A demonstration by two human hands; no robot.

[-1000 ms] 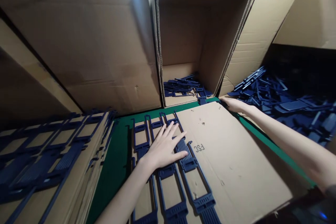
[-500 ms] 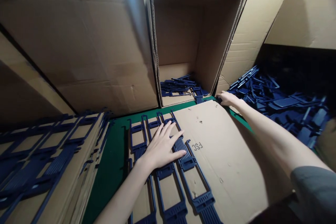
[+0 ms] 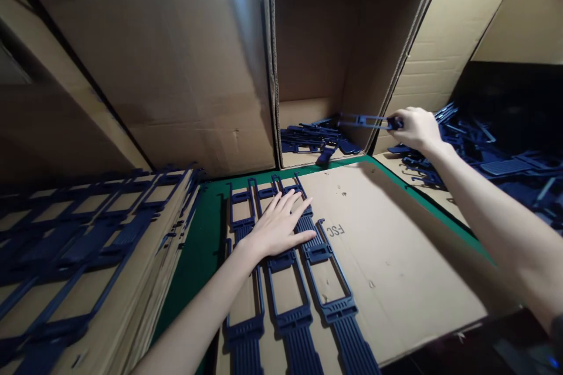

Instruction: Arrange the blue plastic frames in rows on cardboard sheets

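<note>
My left hand lies flat and open on blue plastic frame parts laid in rows on a cardboard sheet. My right hand is raised at the right, closed on the end of one blue plastic frame part, which it holds level in front of the open cardboard box. More blue parts lie on that box's floor.
A heap of loose blue parts fills the right side. At the left a stack of cardboard sheets carries rows of the same parts. Large closed cardboard boxes stand behind. A green mat shows between the stacks.
My right hand has risen from the sheet's far corner and now holds a blue part in the air. My left hand has stayed flat on the laid parts.
</note>
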